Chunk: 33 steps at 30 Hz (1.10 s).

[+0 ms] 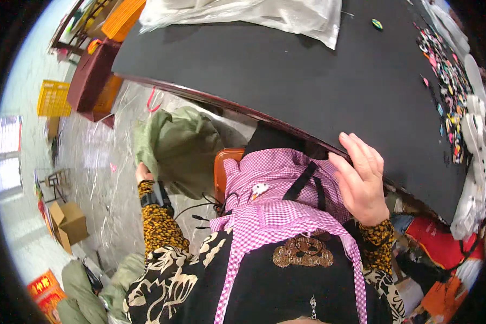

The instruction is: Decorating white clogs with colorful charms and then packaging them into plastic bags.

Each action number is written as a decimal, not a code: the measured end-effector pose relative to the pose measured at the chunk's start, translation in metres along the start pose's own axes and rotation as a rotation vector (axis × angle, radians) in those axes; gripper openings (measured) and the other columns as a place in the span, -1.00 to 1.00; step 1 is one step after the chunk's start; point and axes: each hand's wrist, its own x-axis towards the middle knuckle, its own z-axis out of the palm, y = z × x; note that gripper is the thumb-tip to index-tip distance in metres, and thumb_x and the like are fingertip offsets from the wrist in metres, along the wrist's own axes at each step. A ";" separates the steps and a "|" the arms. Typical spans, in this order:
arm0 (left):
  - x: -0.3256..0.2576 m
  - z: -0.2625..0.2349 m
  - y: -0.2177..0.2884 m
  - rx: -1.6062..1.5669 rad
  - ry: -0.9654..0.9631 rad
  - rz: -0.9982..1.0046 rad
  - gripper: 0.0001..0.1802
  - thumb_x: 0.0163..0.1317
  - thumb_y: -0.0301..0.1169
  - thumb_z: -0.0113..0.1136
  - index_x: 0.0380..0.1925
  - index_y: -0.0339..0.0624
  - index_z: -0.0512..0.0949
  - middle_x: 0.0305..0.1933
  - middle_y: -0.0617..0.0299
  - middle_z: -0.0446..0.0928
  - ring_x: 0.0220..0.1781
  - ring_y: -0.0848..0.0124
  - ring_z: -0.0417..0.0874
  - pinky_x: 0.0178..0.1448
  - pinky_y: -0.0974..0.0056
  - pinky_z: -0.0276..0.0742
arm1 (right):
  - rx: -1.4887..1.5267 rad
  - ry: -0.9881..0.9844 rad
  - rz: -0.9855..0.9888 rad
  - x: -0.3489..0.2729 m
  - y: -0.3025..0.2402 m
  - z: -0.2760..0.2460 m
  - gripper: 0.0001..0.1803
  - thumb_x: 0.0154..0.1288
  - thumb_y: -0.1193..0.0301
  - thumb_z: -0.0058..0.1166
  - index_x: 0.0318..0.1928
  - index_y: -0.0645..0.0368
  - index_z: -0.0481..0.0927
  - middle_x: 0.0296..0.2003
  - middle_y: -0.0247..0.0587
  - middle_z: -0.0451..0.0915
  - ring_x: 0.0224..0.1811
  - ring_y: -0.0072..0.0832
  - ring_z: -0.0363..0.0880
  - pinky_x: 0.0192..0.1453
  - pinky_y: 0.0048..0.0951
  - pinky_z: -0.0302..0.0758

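My left hand (143,172), down at the left, is closed on the edge of a green woven sack (183,140). The sack bulges and stands below the table's edge, beside an orange-brown seat (227,167). What fills it cannot be seen. On the front edge of the black tabletop (286,70) my right hand (363,183) lies with its fingers stretched out, holding nothing. A pink checked apron (275,210) covers my lap, with black straps across it.
White plastic bags (254,13) lie at the table's far side. Many small colourful pieces (445,81) are spread along the right, beside whitish clear bags (472,124). Leftward are a yellow crate (54,98), a cardboard box (70,224) and more green sacks (81,291).
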 end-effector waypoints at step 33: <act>0.007 0.032 0.107 -0.776 0.033 -0.202 -0.79 0.21 -0.33 -0.04 -0.42 -0.24 0.49 -0.45 0.23 0.47 -0.40 0.34 0.45 -0.33 0.14 0.36 | -0.002 0.057 -0.113 0.002 0.043 -0.048 -0.66 0.01 0.49 0.19 -0.12 0.16 0.57 -0.01 -0.12 0.52 0.08 -0.26 0.48 0.20 -0.18 0.34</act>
